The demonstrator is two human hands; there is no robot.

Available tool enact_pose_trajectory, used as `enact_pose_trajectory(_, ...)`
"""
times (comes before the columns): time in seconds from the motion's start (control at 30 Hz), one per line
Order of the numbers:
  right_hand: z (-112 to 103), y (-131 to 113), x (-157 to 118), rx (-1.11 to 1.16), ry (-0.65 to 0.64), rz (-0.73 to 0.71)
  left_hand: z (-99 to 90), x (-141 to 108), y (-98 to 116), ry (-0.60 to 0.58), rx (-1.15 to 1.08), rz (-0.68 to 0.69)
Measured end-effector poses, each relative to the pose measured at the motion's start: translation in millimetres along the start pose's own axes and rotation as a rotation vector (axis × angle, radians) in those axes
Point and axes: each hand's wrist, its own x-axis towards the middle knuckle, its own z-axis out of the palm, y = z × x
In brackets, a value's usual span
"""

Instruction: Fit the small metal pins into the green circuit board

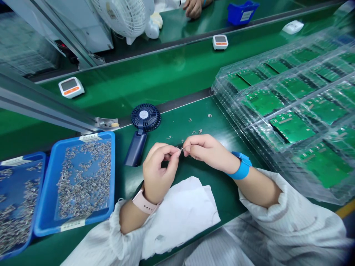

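Note:
My left hand (161, 168) and my right hand (206, 150) meet over the green bench, each with thumb and forefinger pinched. Between the fingertips is a small shiny metal part (182, 149), mostly covered, so its exact kind cannot be made out. Both hands touch it. Just beyond them lie several loose small metal parts (200, 131) like bent wire clips. Below the hands a white cloth or paper sheet (183, 214) is spread on the bench. To the left of my left hand lies a dark blue handheld fan (137, 146).
Two blue trays, one nearer (112, 177) and one at the left edge (41, 192), hold many small metal parts. Clear plastic trays (235, 99) with green circuit boards stand stacked at right. A metal post (47, 103) rises at left. Across the divider is another person's hand (193, 8).

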Motion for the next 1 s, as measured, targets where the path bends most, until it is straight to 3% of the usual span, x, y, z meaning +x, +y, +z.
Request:
enact_pose_trajectory(0.27,-4.8,1.9,0.5,0.218,-0.141,0.193,-0.7,-0.7,0.3,-0.009,0.054,0.022)
enact_pose_trajectory(0.47,-5.0,4.6,1.7,0.369,-0.183,0.242,-0.7,-0.4,0.7,-0.019,0.034,0.004)
enact_pose_trajectory(1.0,-5.5,3.9,1.4,0.352,-0.205,0.280,-0.2,1.0,-0.1,-0.007,-0.026,-0.016)
